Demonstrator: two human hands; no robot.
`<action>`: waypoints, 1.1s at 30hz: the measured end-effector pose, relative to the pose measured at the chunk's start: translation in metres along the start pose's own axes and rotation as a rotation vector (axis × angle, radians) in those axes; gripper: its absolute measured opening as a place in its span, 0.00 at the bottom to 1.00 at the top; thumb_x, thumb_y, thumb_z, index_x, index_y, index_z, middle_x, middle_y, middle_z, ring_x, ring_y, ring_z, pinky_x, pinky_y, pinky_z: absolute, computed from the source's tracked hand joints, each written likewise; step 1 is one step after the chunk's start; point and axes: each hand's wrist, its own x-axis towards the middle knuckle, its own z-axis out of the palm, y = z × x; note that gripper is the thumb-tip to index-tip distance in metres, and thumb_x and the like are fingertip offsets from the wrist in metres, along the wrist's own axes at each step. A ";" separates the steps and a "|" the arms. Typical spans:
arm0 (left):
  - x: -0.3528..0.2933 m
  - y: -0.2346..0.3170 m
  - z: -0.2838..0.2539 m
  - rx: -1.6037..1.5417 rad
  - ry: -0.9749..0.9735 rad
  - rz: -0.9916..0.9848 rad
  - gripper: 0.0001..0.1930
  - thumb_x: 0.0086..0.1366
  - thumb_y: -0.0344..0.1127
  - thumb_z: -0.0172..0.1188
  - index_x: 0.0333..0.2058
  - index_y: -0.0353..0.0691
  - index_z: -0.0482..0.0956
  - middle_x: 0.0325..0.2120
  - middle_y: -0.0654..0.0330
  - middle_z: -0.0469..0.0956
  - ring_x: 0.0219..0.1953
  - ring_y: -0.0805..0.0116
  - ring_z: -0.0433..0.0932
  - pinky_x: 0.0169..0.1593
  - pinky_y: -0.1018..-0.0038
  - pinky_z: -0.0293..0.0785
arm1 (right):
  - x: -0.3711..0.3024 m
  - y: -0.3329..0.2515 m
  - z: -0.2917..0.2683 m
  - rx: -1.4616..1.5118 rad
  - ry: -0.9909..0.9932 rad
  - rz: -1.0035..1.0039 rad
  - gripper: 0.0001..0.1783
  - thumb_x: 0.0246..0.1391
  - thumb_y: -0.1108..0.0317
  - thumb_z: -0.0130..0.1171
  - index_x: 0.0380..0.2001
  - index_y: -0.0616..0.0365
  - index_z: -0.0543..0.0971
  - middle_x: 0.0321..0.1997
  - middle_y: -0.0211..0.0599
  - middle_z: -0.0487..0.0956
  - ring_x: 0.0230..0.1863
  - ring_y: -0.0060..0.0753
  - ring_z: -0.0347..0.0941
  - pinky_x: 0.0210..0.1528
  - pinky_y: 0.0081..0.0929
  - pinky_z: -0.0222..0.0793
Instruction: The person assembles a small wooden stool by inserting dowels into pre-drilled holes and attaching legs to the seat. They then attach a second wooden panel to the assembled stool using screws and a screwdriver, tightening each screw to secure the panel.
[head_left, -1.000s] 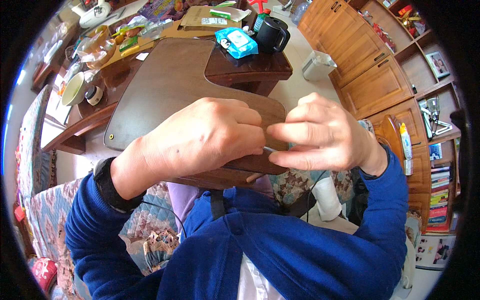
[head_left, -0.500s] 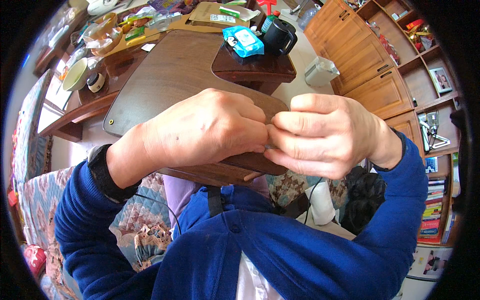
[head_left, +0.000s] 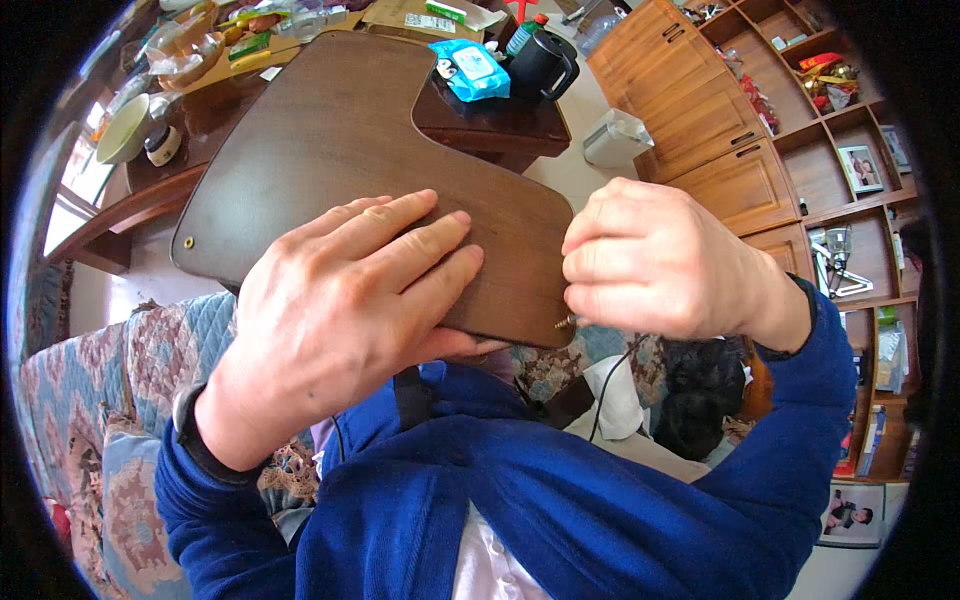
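A dark brown wooden board (head_left: 330,130) with rounded corners lies in front of me, a brass-ringed hole (head_left: 188,242) in its left corner. My left hand (head_left: 345,285) clasps its near edge, fingers stretched flat over the top and thumb at the underside. At the near right corner, my right hand (head_left: 670,260) is closed in a pinch. A small brass-coloured screw (head_left: 566,322) sticks out from these fingertips over the corner. Its other end is hidden by the fingers, and whether it sits in a hole I cannot tell.
Behind the board, a blue wipes pack (head_left: 470,70) and a black kettle (head_left: 543,65) stand on a dark stand. A green bowl (head_left: 124,130) and a jar (head_left: 162,146) are far left. A white bin (head_left: 617,138) stands by wooden cabinets (head_left: 680,85).
My hands were together above the board and have parted. The left has moved down and left and spread onto the board; the right now holds the screw at its corner.
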 end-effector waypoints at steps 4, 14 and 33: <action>-0.005 0.001 0.011 0.048 0.112 -0.055 0.28 0.54 0.56 0.67 0.47 0.41 0.84 0.51 0.56 0.83 0.56 0.55 0.81 0.59 0.60 0.77 | -0.003 0.006 0.006 0.236 0.109 0.158 0.10 0.47 0.66 0.71 0.31 0.59 0.82 0.36 0.32 0.79 0.43 0.41 0.77 0.45 0.40 0.72; -0.005 -0.008 0.017 0.051 0.171 -0.072 0.26 0.53 0.54 0.67 0.44 0.39 0.84 0.49 0.55 0.84 0.55 0.57 0.81 0.60 0.62 0.77 | 0.002 -0.002 0.007 0.304 0.058 0.314 0.07 0.54 0.69 0.69 0.34 0.60 0.83 0.30 0.39 0.77 0.33 0.45 0.77 0.33 0.36 0.72; -0.002 -0.008 0.022 0.055 0.188 -0.040 0.27 0.51 0.54 0.69 0.42 0.39 0.84 0.48 0.55 0.84 0.54 0.57 0.82 0.58 0.62 0.79 | -0.017 -0.028 -0.002 -0.047 0.025 0.229 0.20 0.49 0.72 0.66 0.48 0.60 0.83 0.44 0.46 0.83 0.43 0.44 0.82 0.40 0.34 0.77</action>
